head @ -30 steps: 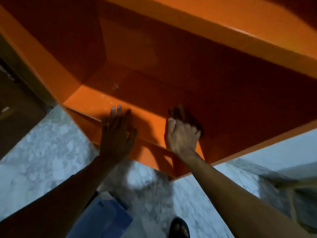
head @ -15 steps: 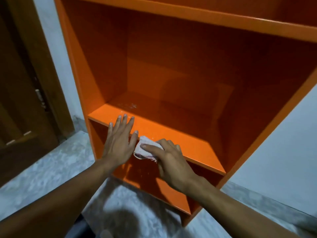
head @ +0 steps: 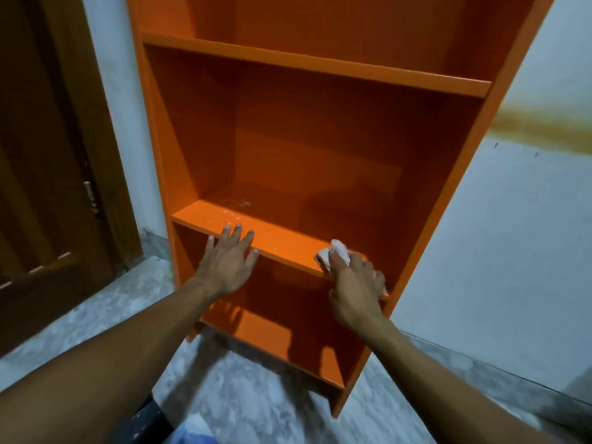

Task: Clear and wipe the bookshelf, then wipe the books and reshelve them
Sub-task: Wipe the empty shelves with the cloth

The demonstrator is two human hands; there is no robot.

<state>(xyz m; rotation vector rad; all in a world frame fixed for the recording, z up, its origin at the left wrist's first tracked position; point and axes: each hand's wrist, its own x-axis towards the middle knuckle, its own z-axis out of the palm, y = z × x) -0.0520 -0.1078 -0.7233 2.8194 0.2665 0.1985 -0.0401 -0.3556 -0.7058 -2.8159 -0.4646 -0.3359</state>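
An orange bookshelf (head: 320,129) stands against the wall, and every shelf I can see holds no books. My left hand (head: 229,261) lies flat with spread fingers on the front edge of the lower-middle shelf board (head: 275,241). My right hand (head: 355,290) presses a small white cloth (head: 336,251) onto the same board near its right end. A few pale specks of dust (head: 238,203) lie at the back left of that board. No books are in view.
A dark wooden door (head: 48,187) is at the left. A white wall (head: 496,235) with a brown stain (head: 541,126) is at the right. The floor (head: 250,389) is grey marble. Something blue (head: 192,432) shows at the bottom edge by my legs.
My right hand slid the cloth from the middle of the shelf edge to its right end. My head lifted and pulled back, so more of the bookshelf shows. The left hand stayed put.
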